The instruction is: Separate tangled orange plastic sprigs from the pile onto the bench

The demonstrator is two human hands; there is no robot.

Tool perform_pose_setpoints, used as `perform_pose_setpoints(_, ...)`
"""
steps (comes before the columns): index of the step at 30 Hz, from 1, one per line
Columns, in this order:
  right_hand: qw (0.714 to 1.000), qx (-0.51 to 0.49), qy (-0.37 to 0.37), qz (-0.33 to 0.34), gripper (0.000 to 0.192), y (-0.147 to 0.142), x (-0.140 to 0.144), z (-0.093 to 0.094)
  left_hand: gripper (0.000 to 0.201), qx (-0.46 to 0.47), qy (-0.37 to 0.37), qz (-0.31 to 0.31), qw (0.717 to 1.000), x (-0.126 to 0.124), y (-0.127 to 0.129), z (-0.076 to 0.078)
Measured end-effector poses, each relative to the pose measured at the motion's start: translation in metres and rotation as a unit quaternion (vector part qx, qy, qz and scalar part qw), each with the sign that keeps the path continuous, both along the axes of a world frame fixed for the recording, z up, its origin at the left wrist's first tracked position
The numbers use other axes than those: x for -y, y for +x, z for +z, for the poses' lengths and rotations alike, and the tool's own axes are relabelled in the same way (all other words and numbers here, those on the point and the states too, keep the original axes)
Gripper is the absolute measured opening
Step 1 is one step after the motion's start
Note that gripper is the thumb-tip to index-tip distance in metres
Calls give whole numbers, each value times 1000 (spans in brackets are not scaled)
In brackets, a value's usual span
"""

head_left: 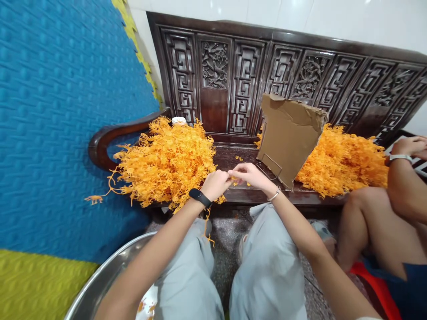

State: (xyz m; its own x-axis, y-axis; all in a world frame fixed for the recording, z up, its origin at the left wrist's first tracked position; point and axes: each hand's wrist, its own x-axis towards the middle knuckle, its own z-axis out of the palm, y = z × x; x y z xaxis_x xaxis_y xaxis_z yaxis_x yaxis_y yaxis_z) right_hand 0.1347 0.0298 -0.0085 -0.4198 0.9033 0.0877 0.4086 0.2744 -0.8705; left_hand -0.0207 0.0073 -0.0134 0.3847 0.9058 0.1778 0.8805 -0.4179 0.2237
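Left hand [216, 184] and right hand [251, 175] meet at bench [243, 195] edge, fingers together on small orange piece [236, 179], mostly hidden; loose pinch could drop it. Left wrist could snag overhanging orange pile [167, 162]. Farther, a knock could topple cardboard [288, 138].

Orange heap [347, 162] partly hidden, basin [108, 269] cropped

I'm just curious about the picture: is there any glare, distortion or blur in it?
In the head view, bright glare spots on the white wall; in the head view, a glossy sheen on the carved bench back, whose top edge seems to bow slightly, perhaps lens distortion; also there, left hand and right hand look fairly clear, but detail between their fingertips is too small to tell.
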Motion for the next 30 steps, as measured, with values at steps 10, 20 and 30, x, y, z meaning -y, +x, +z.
perform_pose_setpoints(10,984,-28,176,-18,17,14,6,3,23,114,45,-19,992,-7,7,2)
perform_pose_setpoints(20,979,-187,81,12,22,24,18,6,25,398,-66,-220,888,-7,10,13)
perform_pose_setpoints(30,982,-143,126,1,18,26,19,9,16,453,-206,-167,851,-4,15,6)
